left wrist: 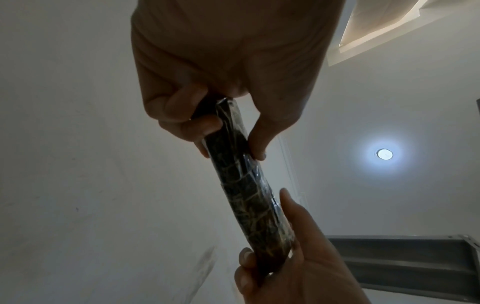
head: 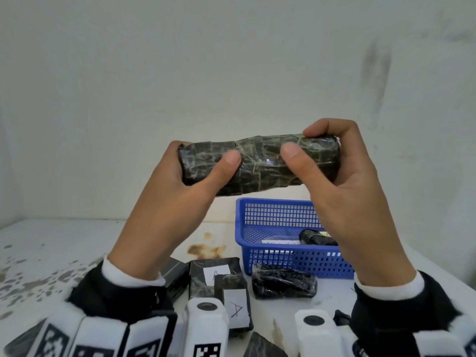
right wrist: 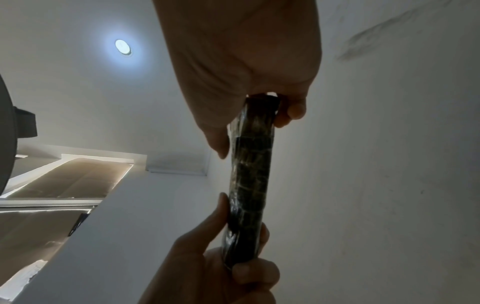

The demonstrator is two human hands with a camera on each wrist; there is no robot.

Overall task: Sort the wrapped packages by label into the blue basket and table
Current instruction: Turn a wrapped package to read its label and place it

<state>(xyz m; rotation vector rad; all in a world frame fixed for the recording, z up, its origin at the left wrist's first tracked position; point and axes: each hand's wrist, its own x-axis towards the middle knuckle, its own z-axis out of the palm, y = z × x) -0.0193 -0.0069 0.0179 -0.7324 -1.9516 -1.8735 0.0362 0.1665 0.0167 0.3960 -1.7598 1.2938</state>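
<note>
Above the table [head: 51, 243], a long dark wrapped package [head: 257, 163] is held level, the left hand [head: 180, 191] and right hand [head: 342, 186] each curled round one end. No label shows, so the step looks like inspection; next, turning it to find one, then choosing the blue basket [head: 280, 264] at five o'clock or the table.

Perhaps a bare workroom: stained white table [head: 38, 253], scuffed white walls [head: 231, 60], metal shelving [left wrist: 405, 265].

Head view's evenly lit and pretty sharp, with soft shadows and some wide-angle bending at the edges. Both wrist views are dim and backlit: the round ceiling light [left wrist: 384, 154] blooms into a bluish halo, so the hands and package go murky and near-silhouette.
</note>
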